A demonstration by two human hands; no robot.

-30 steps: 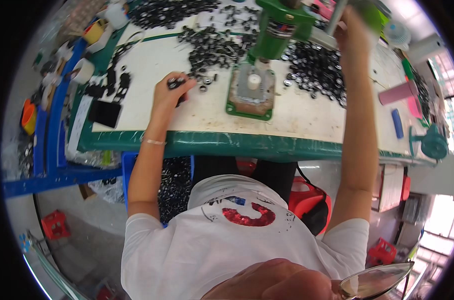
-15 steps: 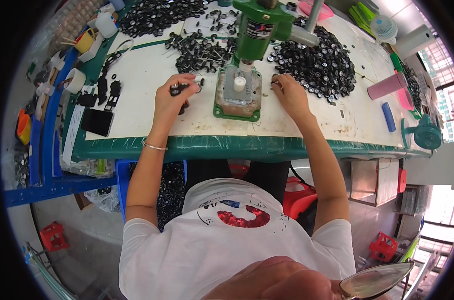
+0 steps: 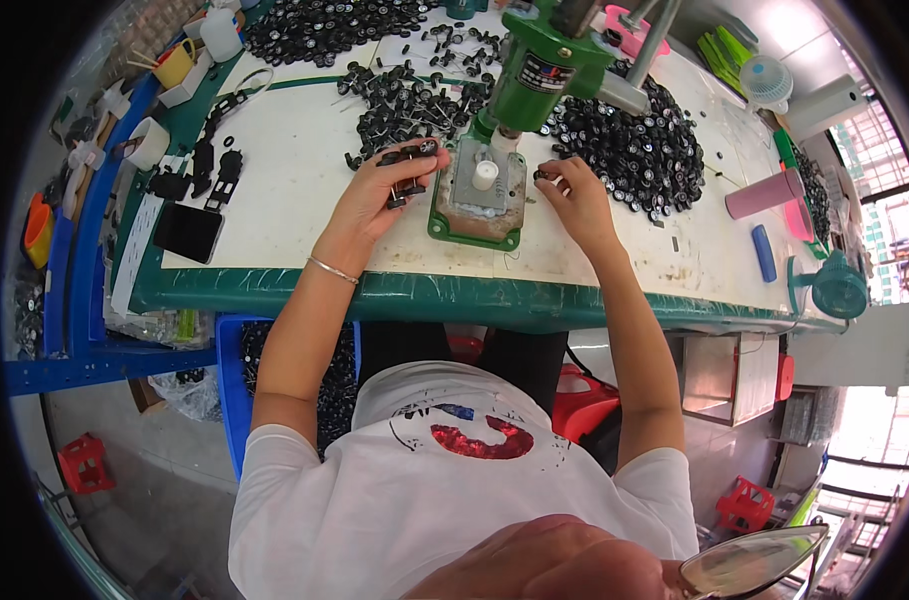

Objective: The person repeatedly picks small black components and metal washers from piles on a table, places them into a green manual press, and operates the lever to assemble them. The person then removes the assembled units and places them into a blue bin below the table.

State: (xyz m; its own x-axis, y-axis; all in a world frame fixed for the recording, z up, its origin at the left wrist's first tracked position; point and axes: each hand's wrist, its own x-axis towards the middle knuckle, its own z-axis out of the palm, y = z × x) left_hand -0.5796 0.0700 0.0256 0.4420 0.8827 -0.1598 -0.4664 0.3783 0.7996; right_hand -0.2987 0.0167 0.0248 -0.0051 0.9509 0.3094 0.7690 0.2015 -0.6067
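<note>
White bench [image 3: 304, 190], hands [image 3: 379, 190] flanking press [image 3: 479, 185]

Small assembly workshop: white green-edged workbench [image 3: 274, 190], green hand-operated bench press [image 3: 519, 90] at 12 o'clock, heaps of small black round parts [image 3: 634, 150] at 1 o'clock, blue plastic parts crate [image 3: 232, 390] underneath.

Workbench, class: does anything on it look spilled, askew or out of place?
Nothing looks damaged. Small black parts lie heaped and scattered loose over the white top around the green press. The left hand holds a few; the right hand pinches one beside the press base.
</note>
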